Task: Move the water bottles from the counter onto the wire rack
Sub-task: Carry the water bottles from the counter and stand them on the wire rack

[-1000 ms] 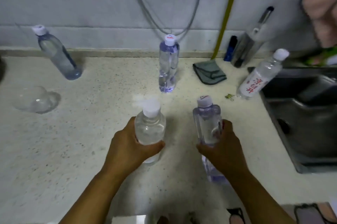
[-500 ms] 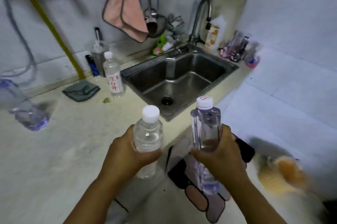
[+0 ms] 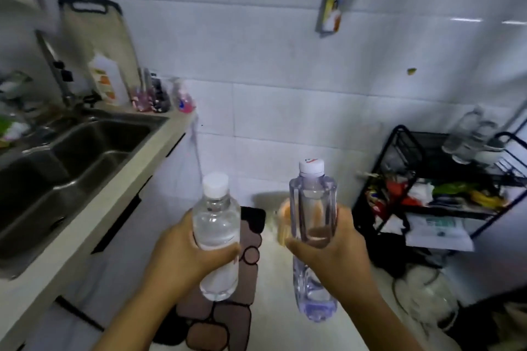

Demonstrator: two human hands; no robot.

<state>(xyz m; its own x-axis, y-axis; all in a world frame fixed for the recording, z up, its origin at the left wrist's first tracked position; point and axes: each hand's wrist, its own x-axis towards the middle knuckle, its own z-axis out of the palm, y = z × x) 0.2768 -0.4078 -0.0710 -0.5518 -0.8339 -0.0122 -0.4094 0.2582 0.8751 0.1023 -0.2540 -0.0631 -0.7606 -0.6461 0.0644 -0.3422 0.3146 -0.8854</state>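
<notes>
My left hand [image 3: 186, 253] grips a short clear water bottle [image 3: 216, 225] with a plain white cap, held upright. A taller clear bottle [image 3: 312, 208] with a purple-tinted base and a white cap is upright in my right hand [image 3: 333, 253]. Both bottles hang over the floor, away from the counter [image 3: 94, 202] at the left. The black wire rack [image 3: 405, 156] stands at the right against the tiled wall. Two clear bottles [image 3: 467, 136], blurred, rest on its top shelf.
A steel sink [image 3: 57, 168] is set in the counter, with a cutting board [image 3: 97, 45] and small containers behind it. A brown patterned mat [image 3: 225, 319] lies on the floor below my hands. The rack's lower shelf holds colourful packets [image 3: 427, 193]. Something orange [image 3: 285, 216] is behind the taller bottle.
The view has swung right, away from the counter and sink toward the wire rack. Both hands still hold their bottles in front of me.
</notes>
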